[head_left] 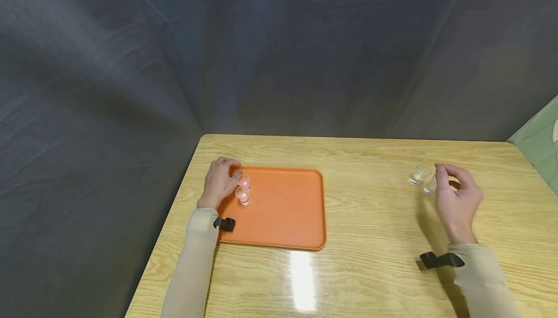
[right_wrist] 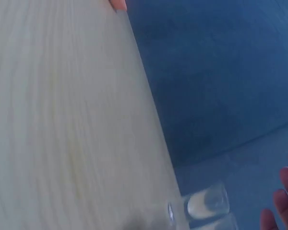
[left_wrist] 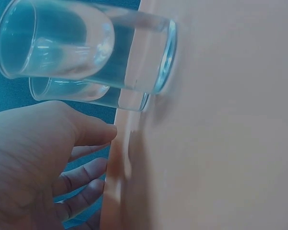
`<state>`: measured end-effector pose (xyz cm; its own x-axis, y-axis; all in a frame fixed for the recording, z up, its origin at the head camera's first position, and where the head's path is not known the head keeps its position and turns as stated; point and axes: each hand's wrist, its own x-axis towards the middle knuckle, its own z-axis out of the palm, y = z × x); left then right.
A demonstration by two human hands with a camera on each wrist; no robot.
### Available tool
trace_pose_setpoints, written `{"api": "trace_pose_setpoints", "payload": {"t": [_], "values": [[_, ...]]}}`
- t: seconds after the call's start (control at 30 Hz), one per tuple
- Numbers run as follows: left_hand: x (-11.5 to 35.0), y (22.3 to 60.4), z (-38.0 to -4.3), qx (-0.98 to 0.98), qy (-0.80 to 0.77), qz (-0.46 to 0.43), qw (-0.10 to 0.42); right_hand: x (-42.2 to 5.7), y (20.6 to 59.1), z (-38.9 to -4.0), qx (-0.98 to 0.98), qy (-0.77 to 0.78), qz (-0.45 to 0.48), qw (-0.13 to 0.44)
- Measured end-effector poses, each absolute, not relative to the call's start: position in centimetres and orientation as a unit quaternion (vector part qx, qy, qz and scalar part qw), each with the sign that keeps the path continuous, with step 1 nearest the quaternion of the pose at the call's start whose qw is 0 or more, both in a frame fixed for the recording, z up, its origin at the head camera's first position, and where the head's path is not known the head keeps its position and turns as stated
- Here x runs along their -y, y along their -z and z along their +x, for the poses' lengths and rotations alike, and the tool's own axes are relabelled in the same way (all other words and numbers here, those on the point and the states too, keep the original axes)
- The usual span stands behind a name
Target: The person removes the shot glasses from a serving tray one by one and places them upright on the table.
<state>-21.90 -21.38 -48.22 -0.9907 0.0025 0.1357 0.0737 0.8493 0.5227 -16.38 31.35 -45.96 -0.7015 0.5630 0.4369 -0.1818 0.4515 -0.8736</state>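
Two clear shot glasses (head_left: 243, 198) stand upright, close together, near the left edge of an orange tray (head_left: 287, 211). Beside them is my left hand (head_left: 219, 182), thumb and fingers loosely bent with nothing held. In the left wrist view, the thumb tip is near the tray rim, a little apart from both glasses (left_wrist: 81, 43). Over at the right, another two shot glasses (head_left: 419, 174) stand on the table. My right hand (head_left: 458, 200) is right by them and partly covers the nearer one; the right wrist view shows its fingers (right_wrist: 284, 203) spread, apart from the glasses (right_wrist: 209, 201).
The wooden table (head_left: 366, 221) carries the tray on its left half. A dark curtain (head_left: 305, 56) hangs behind the table and along its left side. Green material (head_left: 540, 138) shows past the far right corner.
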Motion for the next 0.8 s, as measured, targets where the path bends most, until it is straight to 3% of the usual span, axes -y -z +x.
{"api": "trace_pose_setpoints", "payload": {"t": [0.37, 0.8], "values": [[21.5, 48.3, -22.0, 0.958, 0.277, -0.021, 0.068, -29.1, 45.7, -16.5, 0.797, -0.522, -0.085, 0.293], [21.6, 48.5, -22.2, 0.960, 0.272, -0.017, 0.065, -23.0, 47.7, -17.2, 0.802, -0.573, -0.028, 0.165]]}}
